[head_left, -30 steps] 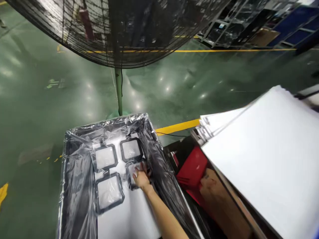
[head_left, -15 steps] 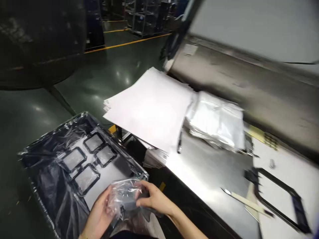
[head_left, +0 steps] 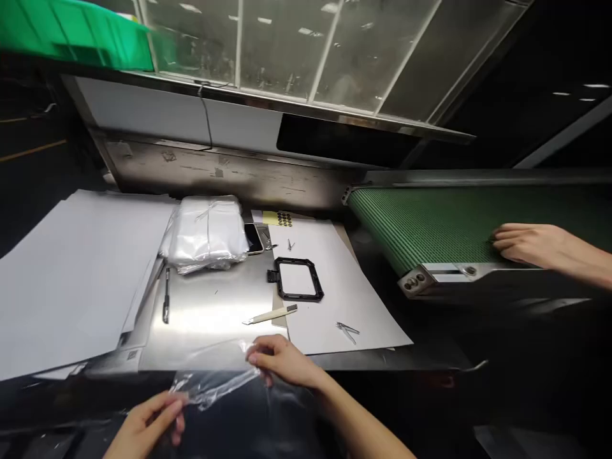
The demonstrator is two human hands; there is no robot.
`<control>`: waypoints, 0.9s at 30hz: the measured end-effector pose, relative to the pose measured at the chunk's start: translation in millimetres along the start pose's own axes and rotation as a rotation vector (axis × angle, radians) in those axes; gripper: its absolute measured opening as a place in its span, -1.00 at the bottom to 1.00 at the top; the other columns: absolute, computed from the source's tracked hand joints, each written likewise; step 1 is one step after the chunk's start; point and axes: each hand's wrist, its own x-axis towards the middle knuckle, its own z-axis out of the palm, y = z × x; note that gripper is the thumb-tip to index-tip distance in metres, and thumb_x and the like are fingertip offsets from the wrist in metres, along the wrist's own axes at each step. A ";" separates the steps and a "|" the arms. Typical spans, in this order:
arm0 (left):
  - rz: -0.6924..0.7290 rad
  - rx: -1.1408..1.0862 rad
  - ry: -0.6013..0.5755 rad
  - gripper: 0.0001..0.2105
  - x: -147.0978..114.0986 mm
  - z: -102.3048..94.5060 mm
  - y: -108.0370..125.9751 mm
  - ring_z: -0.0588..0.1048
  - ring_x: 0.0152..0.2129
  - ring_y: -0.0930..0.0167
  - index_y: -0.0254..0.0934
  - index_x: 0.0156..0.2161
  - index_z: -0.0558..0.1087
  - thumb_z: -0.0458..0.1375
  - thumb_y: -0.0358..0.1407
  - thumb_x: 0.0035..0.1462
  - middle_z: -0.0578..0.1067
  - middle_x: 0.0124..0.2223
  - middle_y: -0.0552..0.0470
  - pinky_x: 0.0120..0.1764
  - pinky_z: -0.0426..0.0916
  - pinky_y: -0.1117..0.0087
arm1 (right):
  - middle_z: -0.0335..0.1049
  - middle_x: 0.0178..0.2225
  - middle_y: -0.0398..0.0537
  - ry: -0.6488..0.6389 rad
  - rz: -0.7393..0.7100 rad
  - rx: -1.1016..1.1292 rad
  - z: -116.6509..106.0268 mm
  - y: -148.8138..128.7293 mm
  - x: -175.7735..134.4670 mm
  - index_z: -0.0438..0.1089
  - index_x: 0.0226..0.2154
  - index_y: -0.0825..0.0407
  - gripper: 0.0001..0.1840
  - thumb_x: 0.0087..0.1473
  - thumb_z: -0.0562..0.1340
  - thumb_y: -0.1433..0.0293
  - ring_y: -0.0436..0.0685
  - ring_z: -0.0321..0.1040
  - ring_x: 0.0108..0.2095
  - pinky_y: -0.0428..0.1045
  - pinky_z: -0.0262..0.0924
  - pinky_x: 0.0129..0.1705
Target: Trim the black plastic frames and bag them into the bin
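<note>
A clear plastic bag (head_left: 215, 382) stretches between my two hands at the front edge of the metal bench. My left hand (head_left: 150, 421) pinches its left end, low in the view. The opposite end is in the closed fingers of my right hand (head_left: 282, 360). The bag looks flat and see-through; I cannot make out anything inside it. Beyond my right hand lie a pale-handled craft knife (head_left: 272, 315) and a black rectangular frame (head_left: 299, 280) with a small tab on its left side. The frame rests on white sheets (head_left: 354, 319).
White paper (head_left: 81, 274) covers the left side, beside a black pen (head_left: 166, 296) and stacked clear bags (head_left: 205, 233). Nippers (head_left: 347, 330) lie on the right sheet. A phone (head_left: 253, 238) is behind. Another person's hand (head_left: 530, 245) is at the green conveyor belt (head_left: 430, 217).
The view has swung right, from the plastic-lined box of frames to the bench and conveyor. The bag, earlier bunched between my hands with something grey, is now stretched out flat.
</note>
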 end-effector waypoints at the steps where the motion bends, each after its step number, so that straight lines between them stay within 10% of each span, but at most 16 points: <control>1: 0.002 0.008 0.010 -0.77 14.3 6.5 11.7 0.35 -0.74 0.44 -0.28 -0.47 0.48 0.22 -0.16 -0.25 0.42 -0.67 0.08 -0.67 0.22 0.45 | 0.28 -0.57 -0.19 0.096 -0.027 -0.060 -14.4 6.3 2.4 0.33 -0.34 0.08 -0.79 -0.03 0.10 0.31 -0.02 0.27 -0.54 -0.09 0.20 -0.44; 6: 0.100 0.100 0.215 -0.85 103.0 16.0 69.0 0.23 -0.72 0.58 -0.32 -0.38 0.37 0.12 -0.27 -0.07 0.28 -0.62 0.20 -0.71 0.07 0.56 | 0.20 -0.15 0.05 0.516 -0.065 -0.393 -88.1 54.9 22.3 0.18 -0.14 0.12 -0.73 0.09 -0.02 0.39 0.09 0.12 -0.10 0.08 0.00 -0.05; 13: 0.046 0.302 0.451 -0.81 184.7 30.8 90.7 0.38 -0.56 0.51 -0.35 -0.24 0.32 0.00 -0.28 0.07 0.40 -0.36 0.05 -0.53 0.32 0.41 | 0.28 -0.31 -0.09 0.552 -0.098 -0.741 -131.3 105.5 31.4 0.29 -0.34 0.12 -0.81 0.04 0.09 0.33 0.05 0.24 -0.27 0.08 0.15 -0.22; 17: 0.122 0.437 0.500 -0.69 177.9 41.8 85.2 0.36 -0.21 0.29 -0.31 -0.08 0.24 0.04 -0.33 0.03 0.34 -0.09 -0.08 -0.18 0.25 0.10 | 0.27 -0.32 -0.09 0.737 -0.173 -0.808 -147.5 105.0 24.2 0.28 -0.33 0.10 -0.85 0.06 0.06 0.40 0.04 0.22 -0.29 0.06 0.13 -0.23; 23: 0.369 0.416 0.482 -0.43 133.8 65.2 90.1 -0.46 0.12 0.18 -0.30 0.11 0.00 0.06 -0.32 -0.03 -0.37 0.23 -0.13 0.04 -0.54 0.03 | 0.29 -0.29 0.13 1.107 -0.330 -0.750 -180.7 92.5 6.7 0.22 -0.21 0.16 -0.75 0.06 -0.06 0.52 0.18 0.23 -0.26 0.09 0.10 -0.31; 27: 0.301 0.154 0.194 -0.54 96.9 91.5 94.5 -0.01 0.09 0.15 -0.36 -0.02 0.20 0.03 -0.17 -0.03 0.02 0.17 -0.26 0.06 -0.14 0.10 | 0.36 -0.31 0.02 1.052 -0.553 -0.775 -156.2 69.8 -11.2 0.22 -0.23 0.08 -0.76 0.05 -0.04 0.55 0.12 0.26 -0.25 0.06 0.09 -0.26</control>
